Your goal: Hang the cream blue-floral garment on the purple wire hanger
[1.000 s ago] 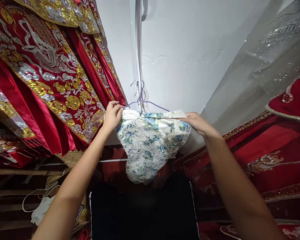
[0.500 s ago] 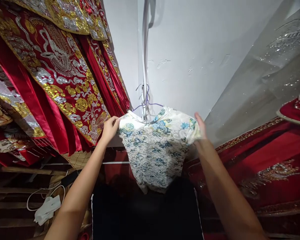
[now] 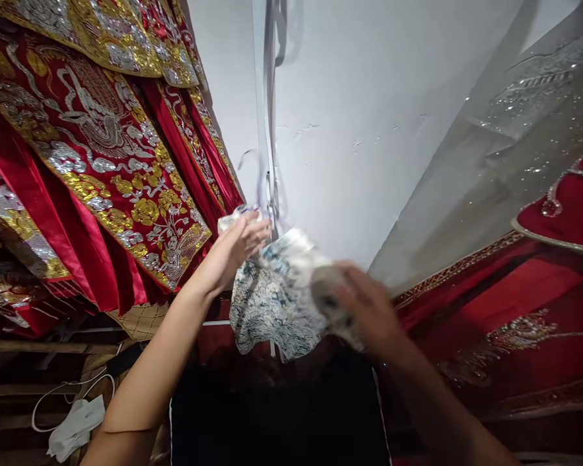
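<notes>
A short-sleeved white shirt [image 3: 276,304] with a blue-green floral print hangs bunched and turned in front of the wall. Motion blurs its upper part. A thin purple hanger [image 3: 258,188], smeared, rises from its neck area. My left hand [image 3: 240,243] is at the shirt's left shoulder, its fingers stretched across the fabric and a little apart. My right hand [image 3: 364,301] is at the shirt's right side by a sleeve. Strong blur hides its fingers, so their grip on the cloth cannot be made out.
Red garments [image 3: 111,149] with gold and silver embroidery hang at left. A white strap [image 3: 267,84] runs down the wall. A plastic-covered garment [image 3: 490,136] and red beaded cloth [image 3: 505,291] are at right. A white cloth-like item [image 3: 75,427] and cable lie at lower left.
The shirt, earlier spread wide between both hands, is now bunched and turned. My left hand has moved right towards the neck; my right hand has moved left and down. The view has shifted slightly.
</notes>
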### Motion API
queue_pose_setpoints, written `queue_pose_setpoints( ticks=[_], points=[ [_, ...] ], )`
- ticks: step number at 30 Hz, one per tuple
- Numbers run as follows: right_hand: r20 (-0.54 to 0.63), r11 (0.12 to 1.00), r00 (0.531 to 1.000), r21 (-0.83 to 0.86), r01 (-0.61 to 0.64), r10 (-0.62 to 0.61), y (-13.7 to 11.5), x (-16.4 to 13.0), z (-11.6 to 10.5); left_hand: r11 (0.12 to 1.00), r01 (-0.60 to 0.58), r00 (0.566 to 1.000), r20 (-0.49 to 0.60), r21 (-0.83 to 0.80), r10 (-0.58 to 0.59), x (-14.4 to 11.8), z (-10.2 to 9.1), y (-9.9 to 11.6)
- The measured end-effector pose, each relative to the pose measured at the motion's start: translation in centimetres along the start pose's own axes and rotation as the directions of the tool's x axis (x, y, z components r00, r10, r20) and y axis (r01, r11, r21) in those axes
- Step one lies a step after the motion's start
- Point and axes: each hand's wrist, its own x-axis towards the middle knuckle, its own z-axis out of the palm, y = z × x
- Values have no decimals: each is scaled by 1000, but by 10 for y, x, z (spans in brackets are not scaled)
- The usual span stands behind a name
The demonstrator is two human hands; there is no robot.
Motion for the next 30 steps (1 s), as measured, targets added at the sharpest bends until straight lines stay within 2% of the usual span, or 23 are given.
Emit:
queue_pose_setpoints(
  ticks=[1, 2, 3, 4, 5, 6, 7, 8, 9, 11, 13, 15, 16, 18, 20, 22, 24, 25, 27, 30],
  points=[
    [189, 997, 980, -50, 67, -57, -2, -11, 13, 984, 108, 992, 87, -142, -96, -9, 5, 5],
    [380, 989, 920, -64, 132, -98, -1, -19, 25, 946, 206, 972, 161, -250, -169, -19, 7, 8],
    [531, 982, 837, -45, 186, -134, 2, -22, 33, 902, 290, 948, 224, -319, -226, -31, 8, 9],
    [627, 975, 762, -21, 221, -159, 8, -21, 38, 863, 365, 920, 277, -350, -277, -43, 7, 9],
    [657, 969, 732, -8, 245, -180, 16, -16, 40, 834, 434, 887, 327, -342, -327, -55, 3, 9],
    [623, 965, 758, -21, 263, -193, 27, -8, 38, 816, 494, 848, 374, -299, -376, -65, -2, 8],
    [537, 959, 820, -67, 276, -198, 39, 3, 33, 812, 536, 810, 412, -233, -417, -74, -9, 8],
    [397, 949, 894, -141, 282, -207, 51, 14, 28, 822, 547, 788, 428, -159, -442, -81, -17, 9],
    [267, 939, 943, -224, 261, -198, 63, 26, 22, 846, 527, 791, 413, -86, -451, -84, -26, 10],
    [130, 923, 974, -318, 217, -184, 83, 46, 12, 910, 411, 852, 327, 65, -408, -79, -43, 11],
    [153, 947, 984, -291, 136, -94, 93, 61, 8, 945, 231, 939, 203, 233, -279, -63, -58, 9],
    [199, 987, 980, -161, 8, 24, 93, 73, 8, 906, 39, 996, 53, 422, -67, -42, -69, 5],
    [193, 995, 979, -81, -49, 64, 91, 79, 7, 855, -47, 998, -10, 516, 61, -31, -72, 2],
    [94, 995, 993, 62, -77, 71, 83, 95, 5, 728, -175, 947, -89, 663, 309, -15, -74, -4],
    [-39, 990, 999, 140, -30, 36, 73, 113, -1, 625, -236, 865, -132, 744, 483, -8, -70, -9],
    [-125, 982, 992, 189, 6, 18, 65, 129, -10, 580, -232, 783, -204, 781, 588, -8, -59, -16],
    [-179, 967, 984, 253, 23, 23, 61, 135, -19, 594, -179, 711, -315, 784, 629, -12, -44, -29],
    [-202, 957, 979, 289, 27, 34, 62, 134, -23, 628, -148, 692, -373, 764, 618, -15, -35, -38],
    [-243, 938, 968, 347, 19, 70, 66, 125, -29, 741, -86, 690, -497, 666, 527, -19, -14, -62],
    [-255, 935, 959, 355, -30, 128, 80, 102, -29, 913, 4, 732, -623, 408, 275, -22, 21, -107]
  ],
)
